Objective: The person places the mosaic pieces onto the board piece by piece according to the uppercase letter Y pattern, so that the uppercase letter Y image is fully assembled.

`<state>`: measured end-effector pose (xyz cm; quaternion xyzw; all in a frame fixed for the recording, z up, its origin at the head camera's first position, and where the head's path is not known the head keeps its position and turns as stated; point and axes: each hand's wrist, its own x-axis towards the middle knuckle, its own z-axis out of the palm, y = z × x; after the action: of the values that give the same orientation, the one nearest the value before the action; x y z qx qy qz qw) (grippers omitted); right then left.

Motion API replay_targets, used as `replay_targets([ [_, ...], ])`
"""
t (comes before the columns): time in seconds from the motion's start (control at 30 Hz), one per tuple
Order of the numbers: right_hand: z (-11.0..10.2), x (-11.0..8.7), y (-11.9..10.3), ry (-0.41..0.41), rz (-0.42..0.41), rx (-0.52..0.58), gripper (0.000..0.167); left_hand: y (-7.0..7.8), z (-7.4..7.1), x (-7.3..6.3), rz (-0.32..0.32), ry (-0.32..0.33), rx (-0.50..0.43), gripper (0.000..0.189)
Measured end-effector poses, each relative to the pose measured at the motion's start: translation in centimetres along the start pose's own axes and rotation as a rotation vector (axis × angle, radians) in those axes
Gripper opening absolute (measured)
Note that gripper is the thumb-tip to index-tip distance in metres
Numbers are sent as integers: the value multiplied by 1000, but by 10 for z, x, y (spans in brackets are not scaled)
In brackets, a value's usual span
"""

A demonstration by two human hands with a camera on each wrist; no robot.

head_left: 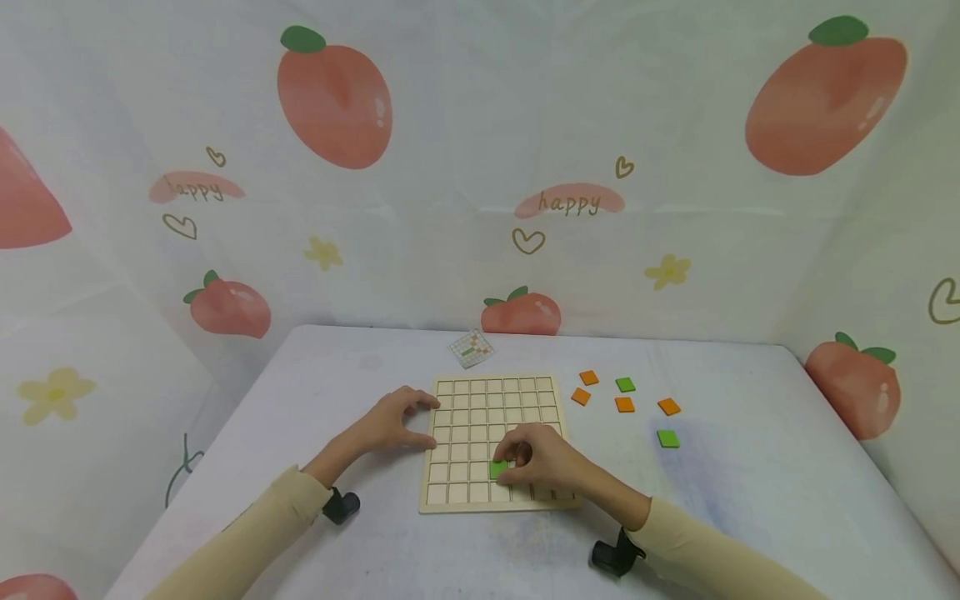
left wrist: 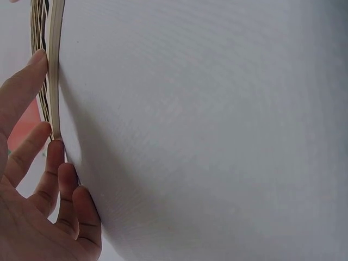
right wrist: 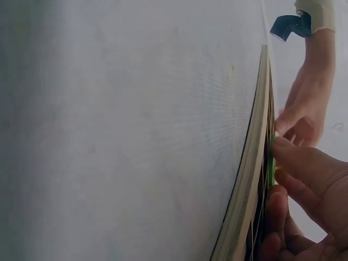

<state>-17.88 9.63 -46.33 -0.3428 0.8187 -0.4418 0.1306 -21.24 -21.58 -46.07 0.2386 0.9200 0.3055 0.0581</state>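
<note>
A pale wooden grid board [head_left: 480, 507] lies flat on the table. My right hand [head_left: 546, 458] is over its lower middle, with thumb and fingertips pinching a green square tile [head_left: 497, 471] at one of the cells. In the right wrist view the tile [right wrist: 271, 168] shows as a thin green edge at the board's surface. My left hand [head_left: 392, 422] touches the board's left edge with thumb and fingers spread apart. The left wrist view shows those fingertips along the board's side [left wrist: 55, 81]. The right hand hides some cells at lower right.
To the right of the board lie loose tiles: several orange ones, such as one orange tile [head_left: 625, 405], plus an upper green tile [head_left: 626, 384] and a lower green tile [head_left: 668, 439]. Behind the board sits a small pattern card [head_left: 472, 348]. A fruit-print cloth [head_left: 442, 250] hangs behind the table.
</note>
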Motion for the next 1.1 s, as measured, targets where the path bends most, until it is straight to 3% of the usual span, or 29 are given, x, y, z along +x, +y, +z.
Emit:
replay_targets([
  [0.27, -11, -7, -1, -7, -7, 63, 19, 1, 1, 1, -9, -3, -2, 61],
  [0.43, -25, -17, 2, 20, 11, 42, 19, 2, 1, 0, -2, -2, 0, 61],
  [1.1, -91, -82, 46, 156, 73, 3, 22, 0, -1, 1, 19, -4, -4, 61],
])
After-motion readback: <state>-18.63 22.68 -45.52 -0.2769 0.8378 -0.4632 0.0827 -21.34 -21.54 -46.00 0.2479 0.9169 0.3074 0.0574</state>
